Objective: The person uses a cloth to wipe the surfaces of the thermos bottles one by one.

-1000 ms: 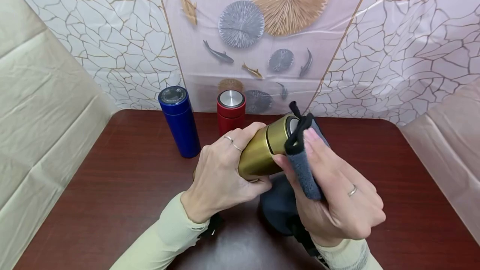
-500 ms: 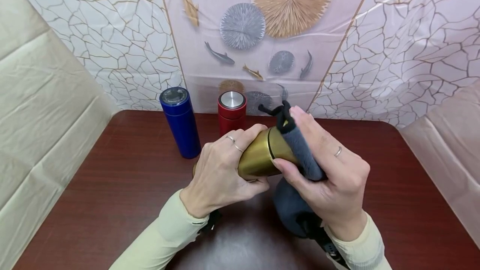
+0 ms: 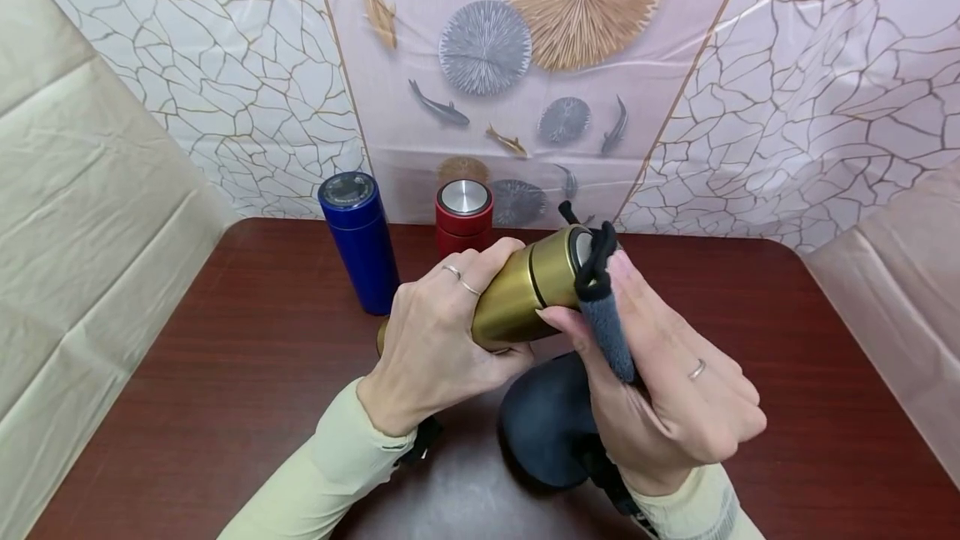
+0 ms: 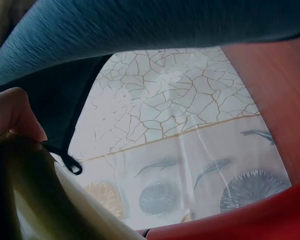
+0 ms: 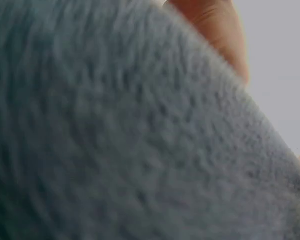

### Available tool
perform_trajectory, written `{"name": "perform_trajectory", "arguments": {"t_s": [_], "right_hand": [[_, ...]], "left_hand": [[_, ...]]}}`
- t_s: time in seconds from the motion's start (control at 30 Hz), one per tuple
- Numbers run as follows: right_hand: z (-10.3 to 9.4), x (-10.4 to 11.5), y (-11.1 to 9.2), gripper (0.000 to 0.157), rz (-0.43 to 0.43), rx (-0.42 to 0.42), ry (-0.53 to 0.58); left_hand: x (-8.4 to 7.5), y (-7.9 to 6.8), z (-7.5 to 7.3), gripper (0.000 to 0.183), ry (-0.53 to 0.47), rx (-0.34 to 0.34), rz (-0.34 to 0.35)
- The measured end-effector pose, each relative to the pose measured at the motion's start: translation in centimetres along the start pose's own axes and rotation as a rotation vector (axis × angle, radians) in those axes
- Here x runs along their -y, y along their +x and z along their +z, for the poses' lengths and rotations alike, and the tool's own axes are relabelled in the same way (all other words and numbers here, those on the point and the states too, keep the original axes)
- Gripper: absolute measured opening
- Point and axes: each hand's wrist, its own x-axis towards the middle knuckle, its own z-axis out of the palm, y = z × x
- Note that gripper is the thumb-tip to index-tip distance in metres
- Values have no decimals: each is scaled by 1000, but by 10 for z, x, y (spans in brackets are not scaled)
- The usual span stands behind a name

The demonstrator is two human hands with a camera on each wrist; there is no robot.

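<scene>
In the head view my left hand [image 3: 438, 340] grips a gold thermos flask [image 3: 517, 294] around its body. The flask is tilted, its lid end up and to the right. My right hand [image 3: 675, 373] holds a folded grey cloth [image 3: 611, 340] with black edging against the lid, thumb near the lid seam. A black loop of the edging lies over the lid's silver top. Under that hand hangs a dark blue-grey rounded piece [image 3: 543, 423]. In the left wrist view the cloth [image 4: 155, 25] spans the top, over the gold flask [image 4: 45, 195]. Cloth [image 5: 125, 125] fills most of the right wrist view.
A blue thermos flask [image 3: 360, 248] stands at the back left of the dark red table [image 3: 225, 407]. Beside it, further right, is a red flask [image 3: 463, 219] with a silver lid top. A patterned sheet [image 3: 487, 132] hangs behind the table.
Half a second ago the right hand and cloth covered the lid; now they sit back to the right and lower, and the silver top shows again. The left hand stays nearly in place.
</scene>
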Motion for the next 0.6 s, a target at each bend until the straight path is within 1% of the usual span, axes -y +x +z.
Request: {"name": "perform_trajectory", "arguments": {"t_s": [0.03, 0.1, 0.17, 0.23, 0.27, 0.37, 0.47, 0.53, 0.6], "right_hand": [[1, -1, -1, 43, -17, -11, 31], [2, -2, -2, 36, -33, -9, 118], [2, -3, 0, 28, -33, 25, 197], [2, -4, 3, 23, -21, 91, 268], [1, -4, 6, 20, -2, 135, 310], [-3, -4, 15, 24, 69, 273, 402], [-8, -2, 24, 32, 131, 391, 416], [-10, 0, 28, 40, 159, 442, 386], [-10, 2, 30, 48, 173, 470, 339]], "left_hand": [[0, 0, 0, 74, -1, 5, 1], [-1, -1, 0, 75, -8, 17, 8], [0, -1, -1, 75, -14, 26, 16], [0, -1, -2, 75, -23, 34, 26], [0, -1, -2, 77, -29, 36, 35], [0, -1, -3, 79, -36, 30, 62], [0, -1, -3, 81, -39, 13, 97], [-1, -1, -2, 81, -36, -6, 110], [-1, -2, -1, 81, -38, -24, 112]]}}
